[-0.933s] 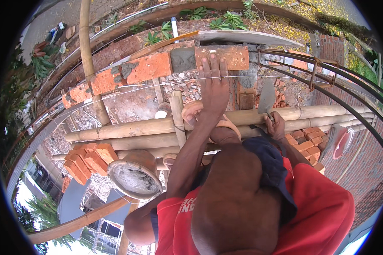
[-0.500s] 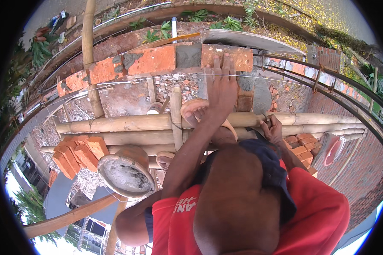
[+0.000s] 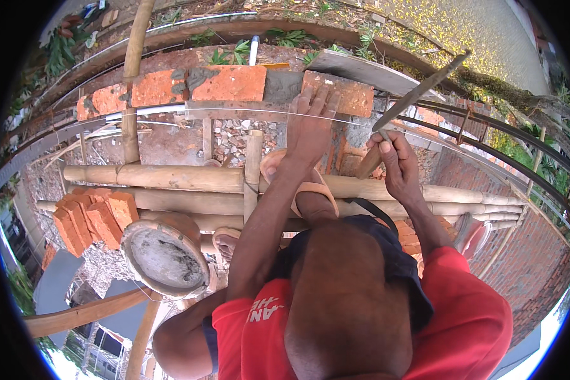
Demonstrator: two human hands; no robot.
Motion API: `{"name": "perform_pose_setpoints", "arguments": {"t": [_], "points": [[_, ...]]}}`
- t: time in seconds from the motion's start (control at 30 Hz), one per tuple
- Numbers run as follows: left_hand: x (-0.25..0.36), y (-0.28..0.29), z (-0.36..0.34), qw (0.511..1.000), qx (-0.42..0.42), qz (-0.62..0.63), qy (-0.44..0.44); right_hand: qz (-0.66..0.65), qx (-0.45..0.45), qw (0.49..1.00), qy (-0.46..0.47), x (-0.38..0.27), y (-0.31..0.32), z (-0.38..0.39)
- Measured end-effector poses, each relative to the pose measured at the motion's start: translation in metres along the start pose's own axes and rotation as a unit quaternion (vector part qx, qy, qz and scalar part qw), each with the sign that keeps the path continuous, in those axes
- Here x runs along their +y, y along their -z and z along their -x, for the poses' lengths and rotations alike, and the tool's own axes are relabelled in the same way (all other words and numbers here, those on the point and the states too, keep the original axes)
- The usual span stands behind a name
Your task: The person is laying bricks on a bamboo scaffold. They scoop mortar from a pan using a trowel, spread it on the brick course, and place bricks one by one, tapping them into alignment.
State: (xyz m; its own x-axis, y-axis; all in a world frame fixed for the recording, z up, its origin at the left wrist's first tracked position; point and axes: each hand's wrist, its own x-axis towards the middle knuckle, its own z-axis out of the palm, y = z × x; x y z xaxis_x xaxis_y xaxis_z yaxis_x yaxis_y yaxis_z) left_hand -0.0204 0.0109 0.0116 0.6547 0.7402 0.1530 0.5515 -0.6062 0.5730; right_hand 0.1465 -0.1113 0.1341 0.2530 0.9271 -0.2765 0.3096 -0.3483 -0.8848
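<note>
My left hand (image 3: 310, 123) lies with its fingers flat on the end brick (image 3: 348, 95) of the course, the palm hanging over its near edge. That orange brick sits slightly askew. To its left a patch of grey mortar (image 3: 282, 86) separates it from another brick (image 3: 228, 83). My right hand (image 3: 399, 161) is closed around the wooden handle of a trowel. The trowel blade (image 3: 421, 92) shows nearly edge-on and tilts up to the far right, beyond the brick's right end. A thin string (image 3: 253, 110) stretches along the near side of the course.
Bamboo poles (image 3: 171, 177) run crosswise below the wall, near my sandalled feet. A bowl of grey mortar (image 3: 164, 258) and stacked bricks (image 3: 95, 218) stand at left. Curved dark rods (image 3: 506, 133) extend at right. A board (image 3: 348, 66) lies behind the course.
My right hand has risen from beside the bamboo with the trowel, whose blade now points up to the far right. My left hand stays on the brick, which now sits slightly turned.
</note>
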Motion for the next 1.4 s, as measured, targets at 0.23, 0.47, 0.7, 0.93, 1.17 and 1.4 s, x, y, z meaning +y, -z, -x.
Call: {"name": "perform_pose_setpoints", "arguments": {"t": [0.23, 0.47, 0.7, 0.93, 1.17, 1.4], "points": [[-0.031, 0.012, -0.010, 0.993, 0.055, 0.079, 0.064, -0.060, -0.030, 0.976, -0.205, 0.049, -0.008, 0.058], [-0.024, 0.006, -0.026, 0.944, 0.116, 0.257, 0.170, -0.258, 0.009, 0.922, -0.289, 0.037, -0.009, 0.058], [-0.031, 0.011, -0.033, 0.948, 0.133, 0.254, 0.138, -0.274, -0.003, 0.915, -0.296, 0.042, -0.015, 0.056], [-0.038, 0.020, -0.041, 0.943, 0.050, 0.279, 0.172, -0.215, -0.007, 0.935, -0.283, 0.048, -0.010, 0.056], [-0.047, 0.031, -0.047, 0.945, -0.032, 0.267, 0.186, -0.253, -0.032, 0.929, -0.269, 0.053, -0.013, 0.060], [-0.049, 0.025, -0.049, 0.945, -0.041, 0.271, 0.177, -0.273, -0.043, 0.914, -0.298, 0.064, -0.009, 0.059]]}}
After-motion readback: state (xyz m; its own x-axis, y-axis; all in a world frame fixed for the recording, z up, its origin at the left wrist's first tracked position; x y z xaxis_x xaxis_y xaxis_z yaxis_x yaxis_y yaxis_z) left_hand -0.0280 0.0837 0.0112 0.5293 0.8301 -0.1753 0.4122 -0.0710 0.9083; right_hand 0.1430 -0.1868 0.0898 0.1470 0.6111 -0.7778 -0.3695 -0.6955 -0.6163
